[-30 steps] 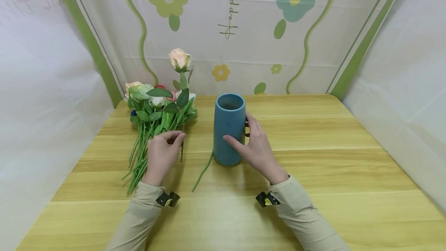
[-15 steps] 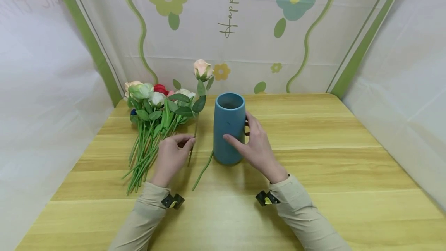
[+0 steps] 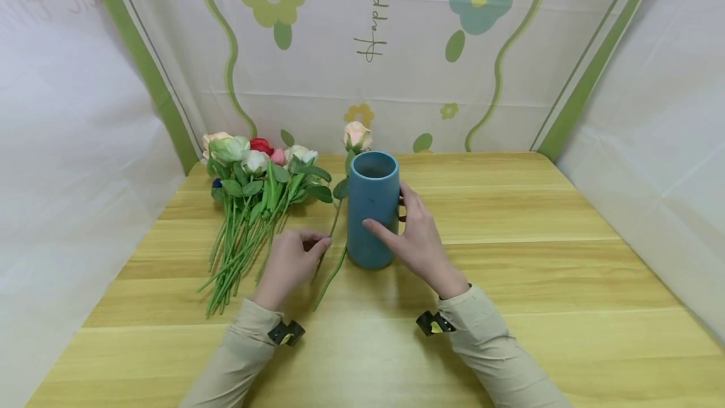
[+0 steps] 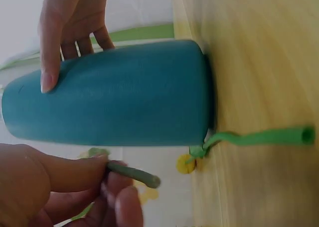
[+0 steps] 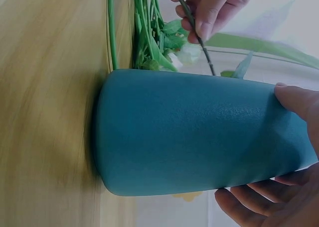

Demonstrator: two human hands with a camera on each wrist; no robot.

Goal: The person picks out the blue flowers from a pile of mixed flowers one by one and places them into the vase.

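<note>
Head view has the left hand (image 3: 293,263) pinching the stem of a pale pink rose (image 3: 357,135) between thumb and fingers, the flower tilted just left of the blue vase (image 3: 370,216) with its bloom showing beyond the rim, while the right hand (image 3: 421,241) grips the vase, thumb across the front and fingers curled round its right side. Upright on the wooden bench (image 3: 538,269), the vase has 1 green stem (image 3: 331,279) slanting out beside its base, and a bunch of mixed flowers (image 3: 240,191) lies on the left, near the left hand.
</note>
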